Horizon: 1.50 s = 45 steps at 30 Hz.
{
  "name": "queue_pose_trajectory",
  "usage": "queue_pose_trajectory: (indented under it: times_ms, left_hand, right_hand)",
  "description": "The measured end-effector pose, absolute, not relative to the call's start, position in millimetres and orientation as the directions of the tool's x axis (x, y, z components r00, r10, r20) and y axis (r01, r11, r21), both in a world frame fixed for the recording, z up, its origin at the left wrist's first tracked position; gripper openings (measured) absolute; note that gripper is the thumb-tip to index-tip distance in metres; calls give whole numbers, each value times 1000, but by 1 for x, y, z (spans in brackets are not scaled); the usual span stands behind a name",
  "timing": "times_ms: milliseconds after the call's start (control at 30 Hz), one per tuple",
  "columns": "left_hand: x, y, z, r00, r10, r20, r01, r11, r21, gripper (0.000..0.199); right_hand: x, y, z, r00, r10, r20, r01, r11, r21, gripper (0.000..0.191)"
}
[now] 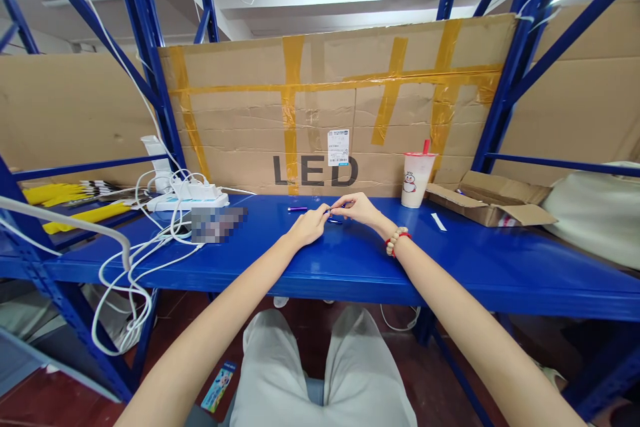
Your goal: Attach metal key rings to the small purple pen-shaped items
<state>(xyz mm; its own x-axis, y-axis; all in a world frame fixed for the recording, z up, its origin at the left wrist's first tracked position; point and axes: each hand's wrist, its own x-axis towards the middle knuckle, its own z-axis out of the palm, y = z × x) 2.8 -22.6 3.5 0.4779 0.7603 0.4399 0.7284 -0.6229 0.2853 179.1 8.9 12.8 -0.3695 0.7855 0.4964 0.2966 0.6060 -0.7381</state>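
My left hand (309,227) and my right hand (361,208) meet above the middle of the blue shelf. The fingers of both are closed in a pinch around a small, dark, slender thing (329,211); most of it is hidden, so I cannot tell its kind. Just left of my left hand lies a thin purple-blue pen-like piece (297,209) with a light band. Under the fingertips of my right hand another dark blue slender piece (335,221) shows on the shelf.
A cup with a red straw (418,179), a white strip (439,221) and an open cardboard box (493,199) stand right. White cables (175,233) and a power strip (187,200) crowd the left. A cardboard wall (240,127) closes the back; blue posts (520,60) flank it.
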Motion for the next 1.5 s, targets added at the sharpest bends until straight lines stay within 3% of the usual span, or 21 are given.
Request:
queue_pose_trajectory:
  times_ms: [167,767,1500]
  left_hand:
    - [1,-21,2,489,751,444,731,-630,262,26]
    - [2,-10,-5,552,656,515,527,-753,394,26]
    - [0,-13,-3,606,594,529,616,-772,160,30]
  right_hand:
    - [176,7,13,-340,782,523,302,617,-726,39]
    - [180,13,13,-345,761,550,312,645,-697,38]
    - [182,8,12,-362,746,559,398,666,-631,35]
